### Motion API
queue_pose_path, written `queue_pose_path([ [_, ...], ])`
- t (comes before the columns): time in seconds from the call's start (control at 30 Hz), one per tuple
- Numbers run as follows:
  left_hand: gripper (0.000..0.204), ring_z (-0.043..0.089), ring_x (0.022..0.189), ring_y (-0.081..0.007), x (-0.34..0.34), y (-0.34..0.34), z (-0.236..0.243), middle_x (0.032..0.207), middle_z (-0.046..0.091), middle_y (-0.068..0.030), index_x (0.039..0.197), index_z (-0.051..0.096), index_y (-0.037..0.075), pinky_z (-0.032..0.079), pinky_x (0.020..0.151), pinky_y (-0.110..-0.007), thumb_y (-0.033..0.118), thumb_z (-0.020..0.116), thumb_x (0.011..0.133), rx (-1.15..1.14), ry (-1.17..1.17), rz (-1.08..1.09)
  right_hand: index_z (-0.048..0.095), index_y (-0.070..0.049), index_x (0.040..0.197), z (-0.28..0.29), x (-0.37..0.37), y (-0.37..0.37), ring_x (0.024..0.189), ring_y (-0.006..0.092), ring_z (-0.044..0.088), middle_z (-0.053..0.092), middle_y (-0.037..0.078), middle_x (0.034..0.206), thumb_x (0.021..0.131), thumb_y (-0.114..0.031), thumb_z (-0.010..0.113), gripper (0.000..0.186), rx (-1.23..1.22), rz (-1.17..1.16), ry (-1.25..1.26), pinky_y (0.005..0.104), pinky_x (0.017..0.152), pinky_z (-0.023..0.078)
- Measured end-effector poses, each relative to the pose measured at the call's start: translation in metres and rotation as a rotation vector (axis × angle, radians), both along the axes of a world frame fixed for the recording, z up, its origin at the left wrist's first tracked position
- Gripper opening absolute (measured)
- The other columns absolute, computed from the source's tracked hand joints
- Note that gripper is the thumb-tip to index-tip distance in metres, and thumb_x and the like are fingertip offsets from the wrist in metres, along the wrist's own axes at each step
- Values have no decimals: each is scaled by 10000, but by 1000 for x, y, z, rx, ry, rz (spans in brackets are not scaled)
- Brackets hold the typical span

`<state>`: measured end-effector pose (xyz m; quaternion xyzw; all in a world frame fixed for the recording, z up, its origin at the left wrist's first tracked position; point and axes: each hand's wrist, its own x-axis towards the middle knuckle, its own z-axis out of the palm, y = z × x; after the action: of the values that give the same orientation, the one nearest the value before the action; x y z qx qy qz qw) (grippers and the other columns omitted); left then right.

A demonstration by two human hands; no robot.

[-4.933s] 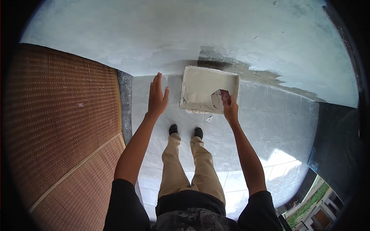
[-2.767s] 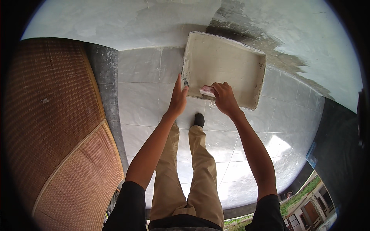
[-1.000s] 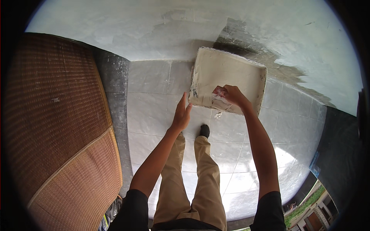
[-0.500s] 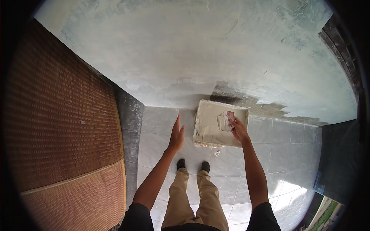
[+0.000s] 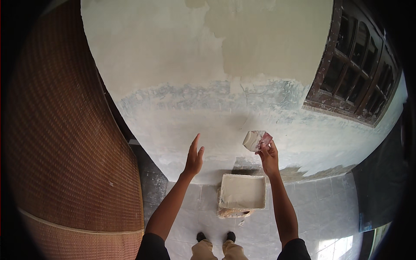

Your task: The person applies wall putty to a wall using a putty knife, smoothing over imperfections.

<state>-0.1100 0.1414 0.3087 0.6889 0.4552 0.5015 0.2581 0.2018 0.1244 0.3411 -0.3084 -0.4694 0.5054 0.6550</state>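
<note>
A putty knife with a wide blade and a reddish handle is gripped in my right hand. Pale wet filler coats its blade. It is raised in front of the wall, above the tray. My left hand hangs in the air to the left, fingers stretched, holding nothing. Below and between the hands stands a rectangular tray of smooth cream filler, its rim crusted. Patchy coats cover the wall, with a bluish rough band across it and a bare grey strip near the floor.
A woven brown mat stands upright along the left side. At the upper right is a dark wooden window. Grey floor tiles lie underfoot, with a small splash of filler near the tray. My feet stand close to it.
My right hand has lifted the putty knife out of the tray toward the wall, and filler now shows on the blade. The view has tilted up, bringing the window in. My left hand stays open.
</note>
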Motion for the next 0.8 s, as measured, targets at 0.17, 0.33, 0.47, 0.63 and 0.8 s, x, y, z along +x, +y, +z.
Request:
queue_pose_path([
  [0.17,598,254,1486,-330,-33,16,81,1597,282,-192,1557,234,26,192,1214,-433,291,389,1042,135,27,3,527,-25,1335,85,-10,7,929,84,609,676,27,1086,1043,-198,546,340,196,-101,-86,276,783,491],
  [0.33,594,240,1492,-325,-58,31,148,1601,276,-186,1565,230,55,193,1215,-431,285,397,1042,247,76,41,592,0,1293,146,-18,9,926,85,610,694,37,1098,1035,-206,565,331,294,-178,-114,283,784,485],
  [0.47,589,246,1489,-328,-79,33,201,1597,281,-185,1568,225,62,200,1211,-438,271,399,1046,340,86,102,600,1,1285,189,-33,14,925,83,609,697,40,1097,1031,-197,572,323,351,-168,-129,285,791,483],
  [0.63,584,253,1485,-332,-83,36,250,1596,282,-186,1565,230,59,209,1208,-441,277,396,1050,420,112,140,661,-36,1153,235,-50,21,800,48,583,667,-27,879,1028,-212,586,229,404,-201,-73,269,780,500],
  [0.8,581,269,1479,-335,-90,44,283,1587,297,-193,1560,236,47,219,1205,-443,261,409,1048,539,149,178,647,2,1226,264,-68,36,875,76,618,717,34,1014,1021,-198,588,292,433,-160,-106,286,784,508],
])
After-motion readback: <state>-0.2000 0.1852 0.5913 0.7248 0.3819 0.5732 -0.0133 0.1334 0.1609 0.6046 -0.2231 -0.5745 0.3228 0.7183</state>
